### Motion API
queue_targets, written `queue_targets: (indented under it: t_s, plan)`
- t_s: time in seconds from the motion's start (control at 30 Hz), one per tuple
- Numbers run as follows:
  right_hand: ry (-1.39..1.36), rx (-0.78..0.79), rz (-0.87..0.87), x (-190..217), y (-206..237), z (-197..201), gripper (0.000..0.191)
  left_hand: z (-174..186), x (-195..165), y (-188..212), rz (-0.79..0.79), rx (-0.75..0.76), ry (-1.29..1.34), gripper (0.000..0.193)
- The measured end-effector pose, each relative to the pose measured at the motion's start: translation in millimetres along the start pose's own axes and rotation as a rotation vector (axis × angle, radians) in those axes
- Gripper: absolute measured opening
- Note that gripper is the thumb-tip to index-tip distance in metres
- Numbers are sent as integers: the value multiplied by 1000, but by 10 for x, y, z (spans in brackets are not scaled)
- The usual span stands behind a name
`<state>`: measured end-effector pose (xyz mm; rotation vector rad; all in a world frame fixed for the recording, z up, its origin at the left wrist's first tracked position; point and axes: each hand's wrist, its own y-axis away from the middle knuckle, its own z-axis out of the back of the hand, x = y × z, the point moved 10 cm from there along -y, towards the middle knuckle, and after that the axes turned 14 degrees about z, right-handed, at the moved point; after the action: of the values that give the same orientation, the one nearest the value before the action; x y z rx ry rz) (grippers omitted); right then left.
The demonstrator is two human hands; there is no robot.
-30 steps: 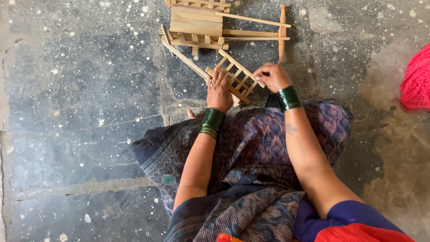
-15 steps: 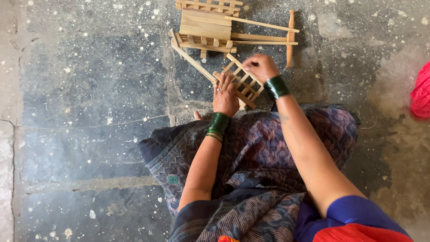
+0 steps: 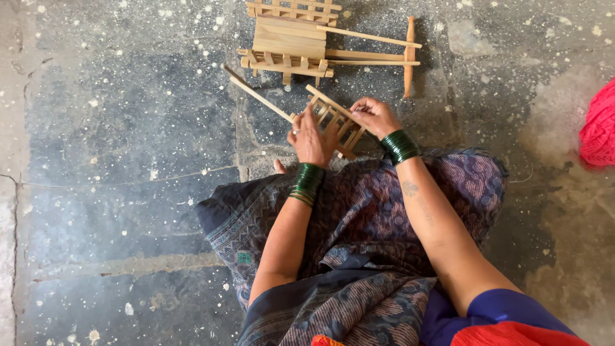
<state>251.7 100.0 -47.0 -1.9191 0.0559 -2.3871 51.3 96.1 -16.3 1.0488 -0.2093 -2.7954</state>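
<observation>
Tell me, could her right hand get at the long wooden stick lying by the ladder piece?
Probably yes. The right hand rests on the small wooden ladder frame, and the long stick lies just beyond the left hand on the open floor, though it would have to cross over that hand.
</observation>
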Motion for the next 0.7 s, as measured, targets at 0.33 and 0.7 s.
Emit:
queue_targets:
  t_s: [0.33, 0.7]
  plan:
    - [225, -99, 330, 671, 363, -542, 18, 22, 293, -102, -3, -105, 144, 91]
    - [232, 5, 491, 983, 475, -522, 21, 89, 230, 87, 6, -100, 312, 94]
